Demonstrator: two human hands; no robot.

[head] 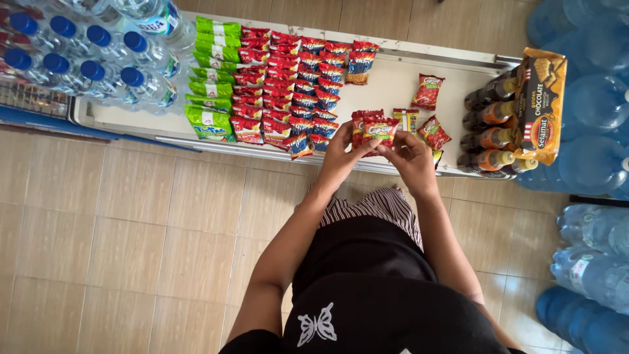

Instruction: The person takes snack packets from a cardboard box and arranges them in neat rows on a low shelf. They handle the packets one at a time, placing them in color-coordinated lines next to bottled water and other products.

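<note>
left hand (342,156): I've got it closed on the left edge of a red snack packet (380,130), fingers pinched.
right hand (413,157): gripping the same packet's right edge.
packet: held between both hands, just above the near rim of the white shelf (393,85), beside a second red packet (360,124).
left of hands: rows of red and blue packets (288,85), then green packets (211,78).
right: loose red packets (427,92), brown bottles (488,118), biscuit pack (542,105).
far left: water bottles (85,56).
</note>
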